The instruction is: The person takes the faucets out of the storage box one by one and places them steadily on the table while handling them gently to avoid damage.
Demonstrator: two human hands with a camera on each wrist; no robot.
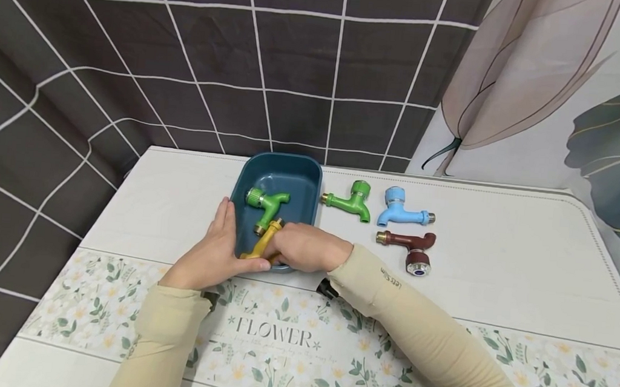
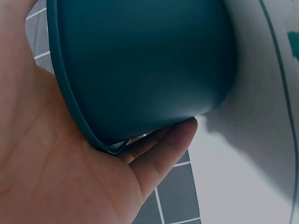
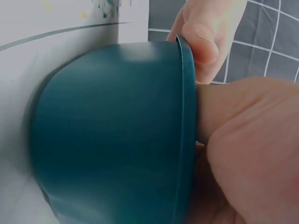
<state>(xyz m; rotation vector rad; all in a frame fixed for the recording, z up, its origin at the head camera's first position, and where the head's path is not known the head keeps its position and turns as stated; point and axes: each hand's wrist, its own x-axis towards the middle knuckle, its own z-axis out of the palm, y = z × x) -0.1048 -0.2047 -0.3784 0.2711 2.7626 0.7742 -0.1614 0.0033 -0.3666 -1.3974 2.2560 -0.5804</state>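
A dark teal plastic basin [image 1: 309,175] stands on the table, with a green tap [image 1: 268,205] lying inside it. My left hand [image 1: 213,260] holds the basin's near left corner, its fingers along the outer wall and its thumb by the front rim. Reaching over the near right rim, my right hand [image 1: 308,247] grips a yellow tap [image 1: 262,241] inside the basin; its fingertips are partly hidden. The left wrist view shows the basin's outer wall [image 2: 140,70] against the left palm. In the right wrist view, the rim [image 3: 187,116] hides the right fingers.
Right of the basin lie another green tap [image 1: 350,203], a light blue tap [image 1: 404,210] and a dark red tap [image 1: 412,245]. A floral cloth band [image 1: 277,337] crosses the table's near part. Behind stands a dark gridded backdrop [image 1: 299,53].
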